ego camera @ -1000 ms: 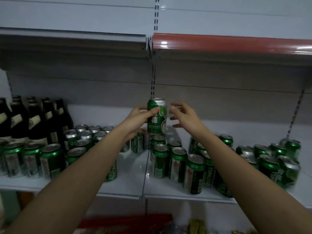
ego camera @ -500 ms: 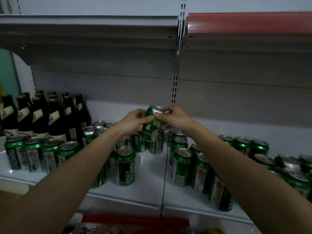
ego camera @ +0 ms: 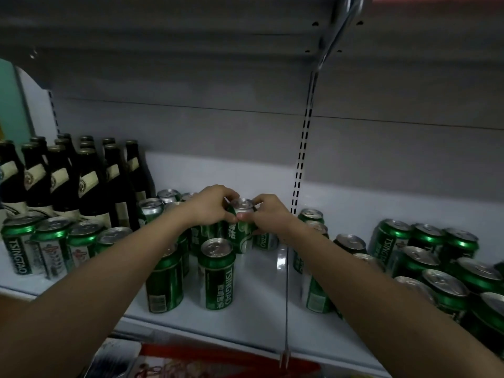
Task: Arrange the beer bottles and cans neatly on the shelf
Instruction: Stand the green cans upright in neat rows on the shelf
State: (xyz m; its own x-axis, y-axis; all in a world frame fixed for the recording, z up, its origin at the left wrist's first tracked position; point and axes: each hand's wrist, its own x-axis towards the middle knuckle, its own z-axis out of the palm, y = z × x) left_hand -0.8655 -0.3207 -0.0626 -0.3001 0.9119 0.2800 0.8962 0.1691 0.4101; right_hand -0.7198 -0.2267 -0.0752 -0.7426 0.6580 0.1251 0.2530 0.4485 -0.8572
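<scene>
The white metal shelf [ego camera: 253, 317] carries everything here: a block of tall dark glass beer bottles with cream labels [ego camera: 90, 184] standing at the back left, and green aluminium beer cans with silver tops on either side, a row at the front left [ego camera: 51, 249] and a looser crowd at the right [ego camera: 436, 271]. The bottles look heavy, rigid and breakable, best taken around the body rather than the thin neck. The cans are stiff if full, smooth-walled and likely slippery, and easy to dent or topple; a grip around the side wall suits them.

One green can with a silver pull-tab lid [ego camera: 241, 233] sits mid-shelf towards the back, just behind a front can [ego camera: 216, 274]. The left hand [ego camera: 212, 205] and right hand [ego camera: 268, 212] are both clamped on its upper wall, fingers nearly meeting over the rim.

Whether its base rests on the shelf or hangs just above cannot be told. The forearms cover several cans, the far-right cans are cut off, and motion blur smears the labels. What lies below the shelf is unclear.
</scene>
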